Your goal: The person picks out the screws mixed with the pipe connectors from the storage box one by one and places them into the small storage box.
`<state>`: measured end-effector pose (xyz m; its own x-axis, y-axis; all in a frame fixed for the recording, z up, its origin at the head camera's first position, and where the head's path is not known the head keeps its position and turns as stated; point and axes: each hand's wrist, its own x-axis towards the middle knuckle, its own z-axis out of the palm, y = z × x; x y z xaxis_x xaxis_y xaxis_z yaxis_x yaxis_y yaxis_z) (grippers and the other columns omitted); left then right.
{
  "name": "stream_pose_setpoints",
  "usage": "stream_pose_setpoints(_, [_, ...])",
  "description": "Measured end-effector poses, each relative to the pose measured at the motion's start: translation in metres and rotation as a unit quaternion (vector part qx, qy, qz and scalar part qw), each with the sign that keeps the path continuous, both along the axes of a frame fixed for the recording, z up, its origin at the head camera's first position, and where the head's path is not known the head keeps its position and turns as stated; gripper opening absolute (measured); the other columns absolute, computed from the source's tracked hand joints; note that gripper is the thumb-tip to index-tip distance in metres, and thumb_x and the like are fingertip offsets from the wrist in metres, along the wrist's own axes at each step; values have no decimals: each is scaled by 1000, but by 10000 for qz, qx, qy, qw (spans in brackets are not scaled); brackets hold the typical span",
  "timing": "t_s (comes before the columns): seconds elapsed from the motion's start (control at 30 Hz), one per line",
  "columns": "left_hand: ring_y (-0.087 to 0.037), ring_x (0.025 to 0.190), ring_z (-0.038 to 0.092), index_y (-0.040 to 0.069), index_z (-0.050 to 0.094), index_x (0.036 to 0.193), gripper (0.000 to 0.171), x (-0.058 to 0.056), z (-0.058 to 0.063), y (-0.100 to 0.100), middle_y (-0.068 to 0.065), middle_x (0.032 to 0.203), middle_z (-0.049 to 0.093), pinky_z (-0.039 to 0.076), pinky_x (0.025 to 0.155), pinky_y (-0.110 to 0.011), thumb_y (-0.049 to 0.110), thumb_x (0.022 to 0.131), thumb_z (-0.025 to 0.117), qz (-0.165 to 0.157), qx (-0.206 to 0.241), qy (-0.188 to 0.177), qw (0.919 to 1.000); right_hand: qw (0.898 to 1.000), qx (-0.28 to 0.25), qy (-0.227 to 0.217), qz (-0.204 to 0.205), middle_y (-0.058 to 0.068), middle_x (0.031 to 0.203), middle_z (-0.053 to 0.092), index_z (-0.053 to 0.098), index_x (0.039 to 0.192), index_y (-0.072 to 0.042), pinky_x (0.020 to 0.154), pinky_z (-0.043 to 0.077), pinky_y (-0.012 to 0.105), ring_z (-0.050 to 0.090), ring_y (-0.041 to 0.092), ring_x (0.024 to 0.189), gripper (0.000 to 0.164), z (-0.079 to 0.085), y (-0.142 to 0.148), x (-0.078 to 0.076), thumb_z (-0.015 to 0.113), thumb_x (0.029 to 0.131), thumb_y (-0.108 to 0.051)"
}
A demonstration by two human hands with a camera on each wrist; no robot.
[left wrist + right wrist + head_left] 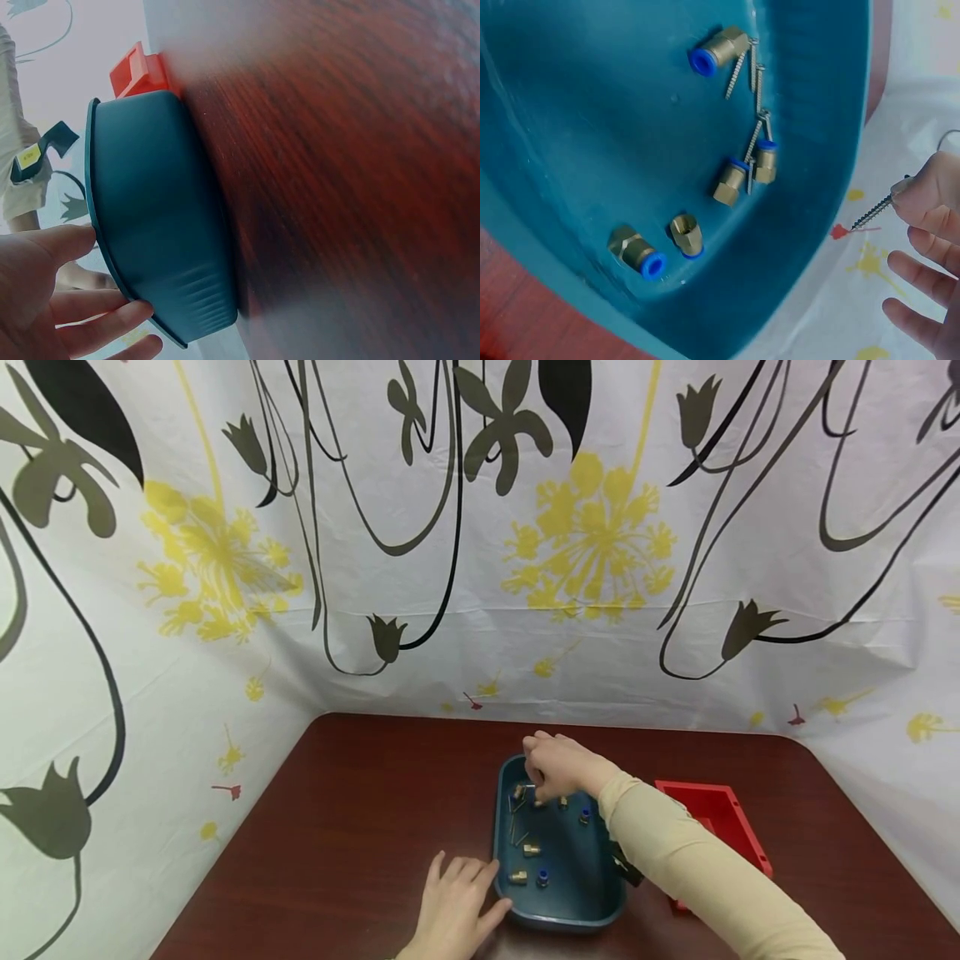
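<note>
My right hand (566,764) is over the far end of a blue-green tray (573,872). In the right wrist view, its thumb and a finger pinch a metal screw (871,213), point outward, while the other fingers are spread. Inside the tray lie several brass push-in fittings (724,51) with blue collars, and several loose screws (759,90) along one side. My left hand (453,906) touches the tray's near left rim with fingers spread; the left wrist view shows its fingertips (139,311) against the rim.
A red plastic bin (723,818) stands right of the tray, partly behind my right forearm. A dark strapped device (34,157) with a yellow label is on the right wrist. The brown table (375,827) meets a patterned curtain (465,652) at its back and sides.
</note>
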<state>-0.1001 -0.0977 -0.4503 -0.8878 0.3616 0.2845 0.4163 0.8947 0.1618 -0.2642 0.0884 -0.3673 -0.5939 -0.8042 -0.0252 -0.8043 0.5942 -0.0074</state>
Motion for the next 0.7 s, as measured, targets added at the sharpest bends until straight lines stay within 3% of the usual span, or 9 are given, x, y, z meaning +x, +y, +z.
stream_pose_setpoints(0.33, [-17, 88, 53, 15, 65, 104, 40, 1, -1, 0, 4, 92, 59, 33, 82, -54, 45, 78, 60, -31, 8, 178, 9998, 9999, -118, 53, 73, -8, 81, 40, 51, 56, -26, 62, 32, 31, 33, 13, 74, 25, 16, 11, 4, 72, 70, -24])
stream_pose_setpoints(0.57, [-17, 88, 53, 15, 65, 105, 40, 1, -2, 1, 3, 93, 60, 32, 83, -54, 44, 78, 61, 9, -8, 225, 9997, 9999, -62, 145, 42, -8, 86, 40, 51, 58, -27, 74, 37, 42, 35, 13, 79, 24, 24, 21, 4, 72, 70, -26])
stream_pose_setpoints(0.7, [-17, 89, 53, 14, 65, 105, 40, 1, -2, 1, 3, 93, 60, 32, 84, -54, 44, 78, 61, 14, 0, 259, 9997, 9997, -86, 240, 65, -7, 86, 40, 51, 58, -28, 67, 36, 36, 34, 13, 78, 24, 28, 26, 6, 73, 70, -27])
